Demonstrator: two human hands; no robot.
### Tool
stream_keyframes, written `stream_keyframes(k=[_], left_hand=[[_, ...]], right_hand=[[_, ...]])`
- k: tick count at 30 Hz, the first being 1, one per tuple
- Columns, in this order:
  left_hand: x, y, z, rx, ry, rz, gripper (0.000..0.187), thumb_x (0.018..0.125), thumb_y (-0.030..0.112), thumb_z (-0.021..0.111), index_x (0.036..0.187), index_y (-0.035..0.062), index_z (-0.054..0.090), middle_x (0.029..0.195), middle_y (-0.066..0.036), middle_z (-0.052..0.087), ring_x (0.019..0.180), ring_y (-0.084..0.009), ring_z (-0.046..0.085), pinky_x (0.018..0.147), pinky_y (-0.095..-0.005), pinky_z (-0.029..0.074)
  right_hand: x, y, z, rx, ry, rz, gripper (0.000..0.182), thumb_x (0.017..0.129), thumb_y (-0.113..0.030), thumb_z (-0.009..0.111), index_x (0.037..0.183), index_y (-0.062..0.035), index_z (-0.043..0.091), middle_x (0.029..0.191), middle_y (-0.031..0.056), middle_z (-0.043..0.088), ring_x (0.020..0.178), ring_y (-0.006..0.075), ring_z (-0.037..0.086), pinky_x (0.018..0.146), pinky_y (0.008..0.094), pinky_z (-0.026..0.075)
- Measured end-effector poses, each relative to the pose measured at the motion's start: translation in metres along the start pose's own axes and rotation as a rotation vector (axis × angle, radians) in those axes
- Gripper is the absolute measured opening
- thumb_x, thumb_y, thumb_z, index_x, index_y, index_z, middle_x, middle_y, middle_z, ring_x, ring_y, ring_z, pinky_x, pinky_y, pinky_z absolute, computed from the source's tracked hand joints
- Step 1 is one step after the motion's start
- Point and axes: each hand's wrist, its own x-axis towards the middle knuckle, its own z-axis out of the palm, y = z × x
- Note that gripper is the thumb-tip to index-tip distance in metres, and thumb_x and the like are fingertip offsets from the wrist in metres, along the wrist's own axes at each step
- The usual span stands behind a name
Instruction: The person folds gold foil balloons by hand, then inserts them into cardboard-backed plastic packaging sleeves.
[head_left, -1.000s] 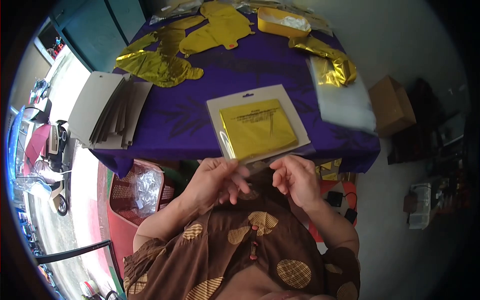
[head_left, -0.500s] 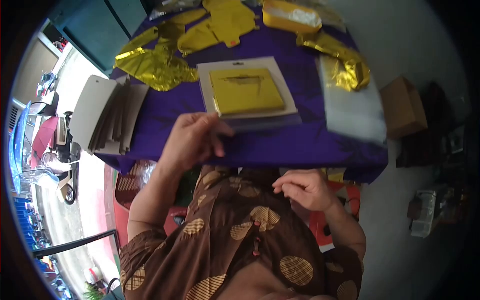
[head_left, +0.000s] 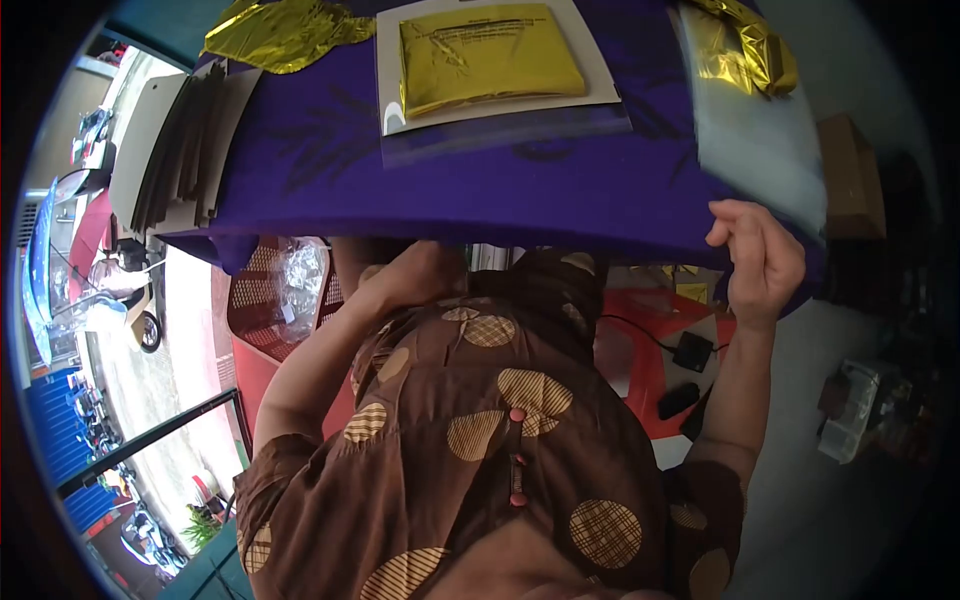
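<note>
My left hand (head_left: 425, 272) is low at my lap, just under the front edge of the purple tablecloth (head_left: 480, 205). Its fingers are mostly hidden beneath that edge. My right hand (head_left: 762, 262) is raised at the table's front right corner, fingers curled in, and I see nothing in them. On the table lies a folded gold foil packet (head_left: 490, 60), on a white card (head_left: 600, 85) inside a clear plastic sleeve (head_left: 500, 140). Near my right hand is a stack of clear plastic sleeves (head_left: 755, 140), with crumpled gold foil (head_left: 765, 60) on top.
A row of cards (head_left: 185, 150) stands at the table's left edge. More gold foil (head_left: 280, 35) lies behind it. Below are a red basket (head_left: 265, 290) holding clear plastic and a red stool (head_left: 640, 350) with a black adapter (head_left: 693, 350). A cardboard box (head_left: 850, 180) is at right.
My left hand has left the sleeve's near edge and dropped below the table edge. My right hand has risen and moved right to the table corner. The view has tilted down.
</note>
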Motion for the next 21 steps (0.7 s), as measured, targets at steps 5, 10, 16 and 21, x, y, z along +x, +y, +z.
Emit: stream_keyframes(k=[5,10,16,21], left_hand=[[0.036,-0.078,0.079,0.622,-0.26,-0.056,0.043,0.083,0.011,0.065,0.124,-0.002,0.056,0.11,-0.02,0.063,0.091,-0.0238,0.064,0.075,-0.0427,0.051],[0.02,-0.084,0.112,0.549,-0.455,-0.165,0.042,0.084,0.011,0.065,0.123,-0.0012,0.057,0.111,-0.02,0.063,0.092,-0.0248,0.064,0.076,-0.0424,0.052],[0.047,-0.084,0.103,0.475,-0.465,-0.148,0.041,0.085,0.012,0.066,0.122,-0.0002,0.058,0.111,-0.019,0.064,0.093,-0.026,0.065,0.077,-0.0421,0.052],[0.084,-0.082,0.092,0.423,-0.529,-0.144,0.039,0.085,0.013,0.066,0.122,0.0006,0.059,0.111,-0.019,0.064,0.094,-0.027,0.065,0.078,-0.0418,0.052]], right_hand=[[0.001,0.01,0.002,0.204,-0.036,0.109,0.028,0.101,-0.01,0.05,0.092,0.0083,0.069,0.067,0.0054,0.062,0.057,0.0059,0.049,0.053,0.0214,0.038],[0.004,0.017,-0.002,0.324,-0.065,0.19,0.032,0.102,-0.015,0.048,0.093,0.0066,0.069,0.067,0.0057,0.062,0.054,0.0038,0.041,0.05,0.0211,0.033],[0.008,0.013,-0.012,0.342,-0.119,0.368,0.029,0.098,-0.016,0.051,0.091,0.0053,0.069,0.066,0.0054,0.063,0.055,0.0049,0.047,0.051,0.0208,0.034],[0.017,0.011,-0.019,0.344,-0.207,0.361,0.026,0.095,-0.012,0.051,0.086,0.005,0.069,0.065,0.0072,0.064,0.06,0.0104,0.059,0.053,0.0237,0.043]])
